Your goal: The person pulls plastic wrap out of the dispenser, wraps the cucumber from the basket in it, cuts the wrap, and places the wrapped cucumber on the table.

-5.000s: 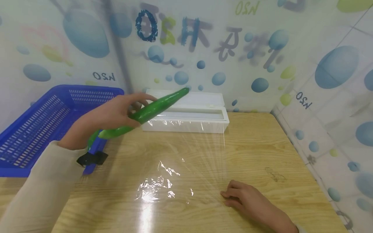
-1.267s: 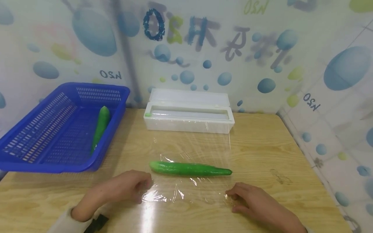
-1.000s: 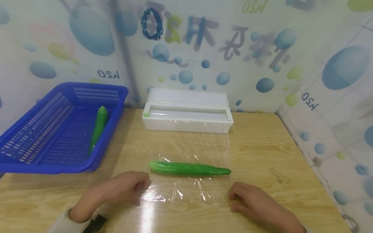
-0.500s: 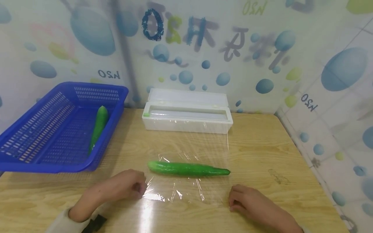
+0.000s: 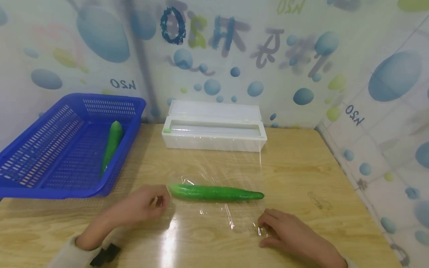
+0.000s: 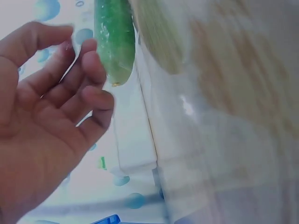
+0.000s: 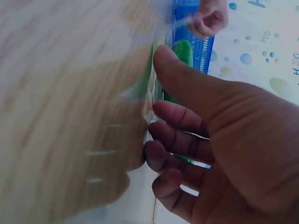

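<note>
A green cucumber [image 5: 216, 192] lies crosswise on a clear sheet of plastic wrap [image 5: 214, 219] on the table. The wrap stretches forward from a white dispenser box [image 5: 214, 139] whose lid stands up. At the cucumber's pale end, my left hand [image 5: 142, 204] is raised a little, its thumb and index finger pinching the wrap's near left corner. Near the right front corner of the wrap is my right hand [image 5: 291, 232]. In the right wrist view, its thumb is apart from the bent fingers [image 7: 163, 140], whose tips touch the film at the table.
To the left stands a blue plastic basket [image 5: 72, 149] with another cucumber [image 5: 112, 145] inside. A patterned wall [image 5: 207, 48] rises behind the wooden table [image 5: 298, 167], and another borders its right side.
Earlier the left hand held the cucumber in the air; now that cucumber lies on the wrap. Since half a second ago, the left hand has risen and moved forward, and the right hand's fingers have spread.
</note>
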Motion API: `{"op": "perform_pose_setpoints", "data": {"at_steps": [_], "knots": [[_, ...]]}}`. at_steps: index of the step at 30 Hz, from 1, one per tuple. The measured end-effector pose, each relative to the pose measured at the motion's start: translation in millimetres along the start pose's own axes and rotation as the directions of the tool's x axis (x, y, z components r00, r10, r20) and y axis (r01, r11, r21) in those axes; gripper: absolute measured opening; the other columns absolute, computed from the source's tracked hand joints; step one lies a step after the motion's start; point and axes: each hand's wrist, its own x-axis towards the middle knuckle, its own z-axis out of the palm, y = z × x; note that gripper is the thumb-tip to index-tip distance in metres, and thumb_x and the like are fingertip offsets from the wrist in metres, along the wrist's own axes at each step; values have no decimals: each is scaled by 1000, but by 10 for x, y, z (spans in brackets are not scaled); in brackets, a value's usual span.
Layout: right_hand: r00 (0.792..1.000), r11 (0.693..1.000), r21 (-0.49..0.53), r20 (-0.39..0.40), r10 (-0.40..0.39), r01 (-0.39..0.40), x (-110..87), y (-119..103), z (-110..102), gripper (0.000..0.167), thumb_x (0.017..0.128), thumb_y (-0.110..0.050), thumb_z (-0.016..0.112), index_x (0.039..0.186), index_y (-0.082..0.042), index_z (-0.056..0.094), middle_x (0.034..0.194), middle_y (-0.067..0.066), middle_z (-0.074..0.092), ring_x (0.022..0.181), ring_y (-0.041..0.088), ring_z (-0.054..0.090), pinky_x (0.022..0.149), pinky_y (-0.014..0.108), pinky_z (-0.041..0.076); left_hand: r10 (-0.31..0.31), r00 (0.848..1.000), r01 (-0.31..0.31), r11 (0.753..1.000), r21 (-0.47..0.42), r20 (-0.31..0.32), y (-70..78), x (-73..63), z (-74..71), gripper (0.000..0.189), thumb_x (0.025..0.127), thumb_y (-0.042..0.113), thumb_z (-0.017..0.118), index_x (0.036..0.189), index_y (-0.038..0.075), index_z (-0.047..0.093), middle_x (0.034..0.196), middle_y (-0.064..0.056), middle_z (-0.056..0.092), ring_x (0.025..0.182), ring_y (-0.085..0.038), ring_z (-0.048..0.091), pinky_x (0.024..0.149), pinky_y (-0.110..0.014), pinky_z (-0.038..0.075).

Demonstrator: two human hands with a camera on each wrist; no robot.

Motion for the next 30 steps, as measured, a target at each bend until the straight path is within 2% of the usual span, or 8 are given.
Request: {"op": "perform_pose_setpoints", "data": {"at_steps": [6,10,16,19,23,26,30], "knots": [[996,997,-60,-64,-54,50,56,-17,4,21,86,-37,71,96,-24,58,93,-19,47,75,-4,44,63,18,43,-3,995,1,1000,-19,-100,3,43,-35,32,73,-10,65,82,19,56,76,12,55,66,-4,50,51,-22,44],[990,995,-66,-117,-76,69,80,-37,-11,8,90,-26,68,90,-26,60,90,-20,47,75,-5,46,64,15,43,0,989,-3,1000,-18,-147,-3,70,-47,33,74,-12,66,82,18,56,77,9,58,65,-5,51,52,-23,45],[978,996,-69,-193,-76,63,106,-12,-92,18,85,-12,73,92,-25,63,92,-20,51,78,-5,49,67,12,43,-18,978,21,1000,12,-208,-17,126,-79,34,76,-14,65,85,17,55,73,12,54,64,-4,51,51,-23,45],[960,992,-83,-255,-115,97,144,40,-127,6,91,-18,66,93,-23,63,90,-18,52,77,-4,50,67,10,42,-38,973,46,998,31,-226,-23,170,-98,29,78,-13,65,89,13,59,74,9,58,65,-4,52,54,-24,46],[939,990,-68,-315,-140,125,221,118,-184,5,93,-16,62,95,-20,63,88,-17,51,73,-3,46,65,10,40,-81,971,92,995,40,-225,-5,235,-114,25,81,-12,64,100,5,66,83,-2,67,67,-4,56,58,-25,50],[934,992,-29,-334,-124,121,273,166,-236,17,87,-6,69,95,-19,63,87,-17,50,71,-2,42,62,11,38,-112,968,125,991,45,-224,-4,271,-110,27,82,-11,62,104,3,68,88,-6,69,68,-5,57,60,-25,51],[920,992,-15,-373,-119,122,330,228,-262,10,90,-8,66,92,-18,62,85,-16,47,73,0,40,61,12,37,-123,964,139,989,52,-235,-45,310,-86,26,83,-10,62,103,4,69,91,-8,70,69,-6,58,62,-26,52]]}}
